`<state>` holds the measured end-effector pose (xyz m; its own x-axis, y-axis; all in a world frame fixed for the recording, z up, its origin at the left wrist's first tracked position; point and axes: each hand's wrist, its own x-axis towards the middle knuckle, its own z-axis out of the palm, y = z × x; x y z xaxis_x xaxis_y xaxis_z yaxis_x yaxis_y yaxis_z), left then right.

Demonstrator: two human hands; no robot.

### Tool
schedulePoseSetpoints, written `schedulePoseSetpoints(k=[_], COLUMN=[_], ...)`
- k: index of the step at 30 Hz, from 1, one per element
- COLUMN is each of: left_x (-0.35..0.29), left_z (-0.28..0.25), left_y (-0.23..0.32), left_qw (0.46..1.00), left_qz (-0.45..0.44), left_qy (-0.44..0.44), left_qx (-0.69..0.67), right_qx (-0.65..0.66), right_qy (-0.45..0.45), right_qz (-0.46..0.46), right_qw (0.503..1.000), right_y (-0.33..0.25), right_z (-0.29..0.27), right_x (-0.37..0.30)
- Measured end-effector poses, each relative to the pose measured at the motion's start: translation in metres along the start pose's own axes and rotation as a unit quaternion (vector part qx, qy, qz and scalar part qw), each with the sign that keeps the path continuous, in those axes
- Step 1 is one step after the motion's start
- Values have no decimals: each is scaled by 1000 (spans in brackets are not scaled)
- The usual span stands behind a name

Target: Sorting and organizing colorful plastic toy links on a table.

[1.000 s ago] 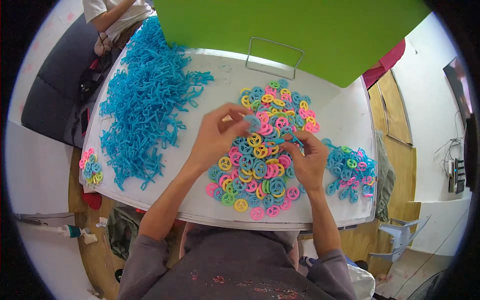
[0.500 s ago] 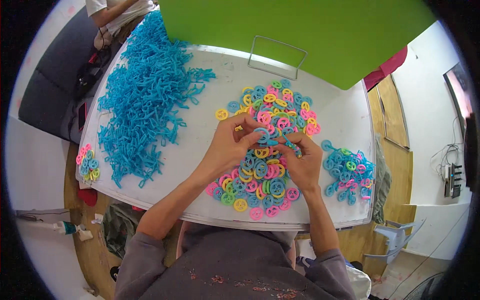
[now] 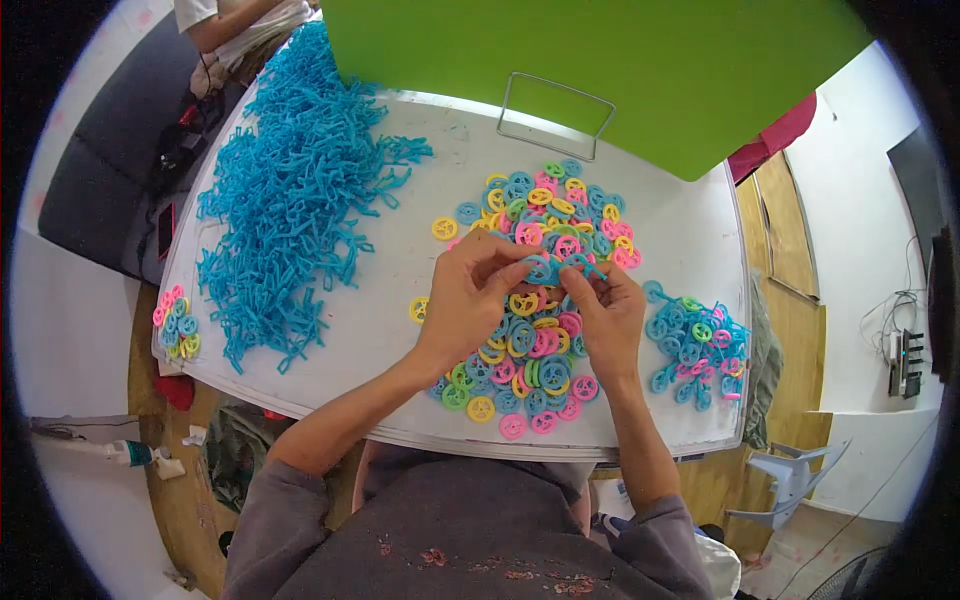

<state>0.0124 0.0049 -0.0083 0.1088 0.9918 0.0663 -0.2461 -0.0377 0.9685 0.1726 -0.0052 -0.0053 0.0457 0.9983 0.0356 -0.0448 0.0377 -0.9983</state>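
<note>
Left hand point(image 3: 470, 300) pinches blue spoked wheel point(image 3: 538, 268); right hand point(image 3: 608, 318) grips blue piece point(image 3: 596, 271). I log joined wheel-links point(image 3: 690, 336); loose wheels point(image 3: 521, 338), clips point(image 3: 290, 190) remain.

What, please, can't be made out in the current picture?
Head view:
Whether the blue wheel joins the blue piece: too small, partly covered by the left hand and right hand.
Part of the wheel pile: hidden by both hands.
Lower layers of the blue clip pile: buried under upper ones.
Head of the other person: beyond the upper edge.
</note>
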Motion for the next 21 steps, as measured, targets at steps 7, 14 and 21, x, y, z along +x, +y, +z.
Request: schedulePoseSetpoints(k=[7,14,21], left_x=[-6,-7,-5], left_z=[10,14,19], left_y=[-11,-10,-1], left_qw=[995,996,993], left_qz=[68,69,70], left_qy=[52,51,62], left_qx=[44,17,76], right_qx=[25,166,10], right_qy=[-20,-9,63], right_qz=[103,192,22], right_qw=[994,967,998], right_y=[6,5,9], right_z=[-5,-1,3], right_x=[2,2,-4])
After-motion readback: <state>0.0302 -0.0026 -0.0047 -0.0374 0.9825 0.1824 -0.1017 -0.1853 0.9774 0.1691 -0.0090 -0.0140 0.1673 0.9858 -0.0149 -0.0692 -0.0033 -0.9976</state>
